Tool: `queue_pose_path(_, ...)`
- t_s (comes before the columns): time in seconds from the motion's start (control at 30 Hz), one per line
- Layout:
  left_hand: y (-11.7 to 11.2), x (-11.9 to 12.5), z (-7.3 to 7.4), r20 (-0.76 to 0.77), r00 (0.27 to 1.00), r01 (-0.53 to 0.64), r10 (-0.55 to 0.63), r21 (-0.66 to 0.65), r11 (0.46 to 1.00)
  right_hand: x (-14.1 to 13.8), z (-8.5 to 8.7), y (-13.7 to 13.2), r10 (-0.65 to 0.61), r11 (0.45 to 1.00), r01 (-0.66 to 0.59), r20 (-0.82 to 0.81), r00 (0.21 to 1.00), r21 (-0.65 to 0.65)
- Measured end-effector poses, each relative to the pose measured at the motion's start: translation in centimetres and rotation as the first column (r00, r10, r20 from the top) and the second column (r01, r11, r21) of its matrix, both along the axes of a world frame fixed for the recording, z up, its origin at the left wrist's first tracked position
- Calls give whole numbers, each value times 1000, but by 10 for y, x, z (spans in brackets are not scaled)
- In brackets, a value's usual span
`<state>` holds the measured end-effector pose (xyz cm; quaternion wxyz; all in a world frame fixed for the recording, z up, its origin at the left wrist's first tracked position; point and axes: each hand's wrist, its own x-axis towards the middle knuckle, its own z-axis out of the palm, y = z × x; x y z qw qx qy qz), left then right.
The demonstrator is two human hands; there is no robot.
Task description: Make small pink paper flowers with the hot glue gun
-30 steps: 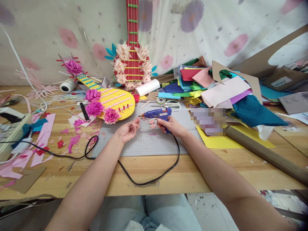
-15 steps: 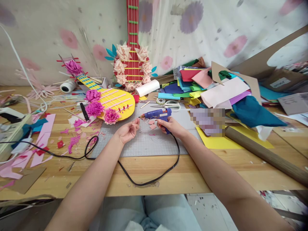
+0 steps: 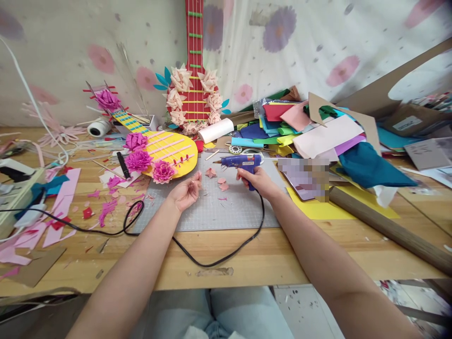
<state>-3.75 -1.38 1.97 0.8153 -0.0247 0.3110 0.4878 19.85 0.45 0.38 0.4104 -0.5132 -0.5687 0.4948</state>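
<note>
My right hand (image 3: 259, 181) is closed around the grip of a blue hot glue gun (image 3: 241, 161), whose nozzle points left above the grey cutting mat (image 3: 226, 209). My left hand (image 3: 186, 191) rests on the mat's left part, palm turned up. Its fingertips are pinched together on something too small to make out. Between the hands, a few small pink paper petals (image 3: 222, 184) lie on the mat. The glue gun's black cord (image 3: 212, 260) loops over the table's front edge and runs off to the left.
A yellow paper guitar (image 3: 173, 151) with magenta flowers lies behind the mat. A red paper guitar (image 3: 193, 70) leans on the wall. Scissors (image 3: 247, 151), a coloured paper pile (image 3: 314, 132) and a cardboard tube (image 3: 388, 227) are at the right. Pink scraps (image 3: 63, 207) and a power strip (image 3: 16, 181) are at the left.
My right hand has moved the glue gun right and back, away from my left fingertips. My left hand has stayed put, and the petals beneath now show.
</note>
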Motion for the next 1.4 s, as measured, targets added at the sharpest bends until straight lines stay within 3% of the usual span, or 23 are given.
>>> queue_pose_path(0.1, 1, 2, 0, -80, 995, -52, 55, 44, 998, 9, -6, 13, -278, 959, 260, 196, 940, 115)
queue_pose_path(0.17, 2, 3, -1, -134, 986, -85, 95, 80, 993, 12, -11, 21, -372, 926, 325, 324, 870, 192)
queue_pose_path(0.37, 2, 6, 0, -184, 975, -99, 125, 149, 984, 8, -18, 22, -386, 919, 230, 609, 693, 320)
queue_pose_path(0.5, 2, 6, -1, -184, 974, -106, 131, 140, 984, 18, -4, 4, -476, 870, 186, 680, 558, 457)
queue_pose_path(0.57, 2, 6, -2, -183, 974, -110, 136, 142, 984, 22, 9, -8, -434, 896, 149, 750, 500, 419)
queue_pose_path(0.63, 3, 6, -3, -182, 973, -112, 138, 146, 983, 20, 21, -17, -262, 963, 79, 812, 522, 259)
queue_pose_path(0.7, 3, 7, -3, -186, 972, -114, 140, 144, 983, 8, 29, -20, -71, 987, -73, 788, 612, 145)
queue_pose_path(0.73, 3, 8, -4, -191, 971, -116, 143, 143, 983, -1, 30, -18, -4, 978, -152, 746, 666, 142)
queue_pose_path(0.83, 1, 9, -3, -214, 965, -126, 153, 136, 983, -32, 25, -3, 41, 919, -267, 602, 797, 291)
queue_pose_path(0.93, 0, 10, -2, -218, 965, -120, 148, 134, 984, -54, 17, 22, 151, 905, -321, 494, 856, 278)
queue_pose_path(1.03, -1, 10, -2, -205, 970, -103, 130, 137, 985, -62, 11, 43, 239, 903, -361, 426, 873, 232)
queue_pose_path(1.17, -1, 10, -2, -207, 971, -97, 122, 130, 987, -65, 7, 57, 305, 891, -418, 450, 840, 177)
queue_pose_path(1.4, -1, 12, -2, -243, 959, -106, 145, 167, 980, -62, 12, 33, 184, 922, -330, 519, 834, 204)
